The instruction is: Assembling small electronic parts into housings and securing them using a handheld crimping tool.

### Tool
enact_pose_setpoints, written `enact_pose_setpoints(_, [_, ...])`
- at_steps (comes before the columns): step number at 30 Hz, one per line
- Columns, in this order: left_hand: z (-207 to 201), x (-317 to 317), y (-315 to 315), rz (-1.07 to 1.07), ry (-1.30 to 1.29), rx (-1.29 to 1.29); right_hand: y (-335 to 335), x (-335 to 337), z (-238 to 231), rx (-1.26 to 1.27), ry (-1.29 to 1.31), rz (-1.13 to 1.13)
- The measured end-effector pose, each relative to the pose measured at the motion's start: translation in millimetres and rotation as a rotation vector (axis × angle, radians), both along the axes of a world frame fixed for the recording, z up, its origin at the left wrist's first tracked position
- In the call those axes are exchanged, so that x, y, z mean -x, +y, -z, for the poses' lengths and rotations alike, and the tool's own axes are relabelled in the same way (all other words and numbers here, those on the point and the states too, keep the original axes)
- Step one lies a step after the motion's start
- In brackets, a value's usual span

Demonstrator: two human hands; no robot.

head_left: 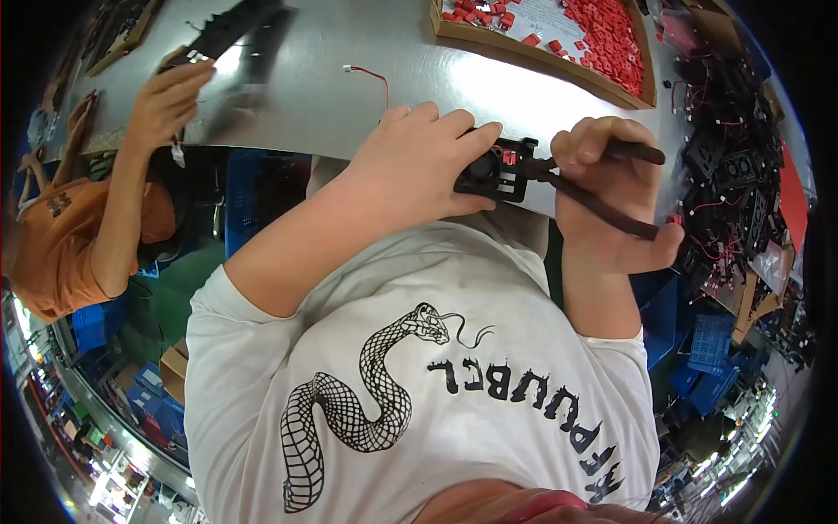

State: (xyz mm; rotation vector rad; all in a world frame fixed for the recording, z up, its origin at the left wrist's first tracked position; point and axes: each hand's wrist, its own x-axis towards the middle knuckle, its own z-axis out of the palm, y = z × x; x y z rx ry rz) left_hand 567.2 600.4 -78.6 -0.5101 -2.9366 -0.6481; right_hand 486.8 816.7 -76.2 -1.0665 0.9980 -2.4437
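Observation:
My left hand (408, 160) grips a small black plastic fan housing (479, 177) at the table's near edge, fingers over its top and thumb below. A small red piece (509, 157) sits in the housing near its right end. My right hand (607, 240) holds pliers (595, 205) with dark handles spread apart. Their head meets the right end of the housing; whether the jaws grip anything there is too small to tell. A red wire (375, 75) with a white connector stretches over the table beyond my left hand, its near end hidden behind that hand.
A cardboard tray (546, 70) of red pieces lies on the metal table (305, 105) at the far side. Black fan parts with wires (720, 166) are heaped at right. At left, a co-worker in orange (74, 231) lifts a blurred black part (231, 31). Blue crates (709, 341) stand below.

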Motion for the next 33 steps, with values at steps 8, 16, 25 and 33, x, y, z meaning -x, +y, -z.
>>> enact_pose_setpoints(8, [0.8, 0.5, 0.7, -0.008, -0.010, 0.028, -5.7, -3.6, 13.8, -0.002, 0.007, 0.131])
enact_pose_setpoints(16, [3.9, -2.2, 4.1, -0.022, 0.020, 0.036, -15.2, -7.6, 9.2, 0.011, 0.054, 0.191])
enact_pose_setpoints(25, [9.8, -3.6, 5.6, -0.042, 0.094, 0.089, -15.4, 3.7, -6.6, -0.046, -0.206, 0.164])
enact_pose_setpoints(33, [9.6, -3.0, 8.1, -0.044, 0.075, 0.085, -20.1, 4.3, -5.3, -0.078, -0.065, 0.202])
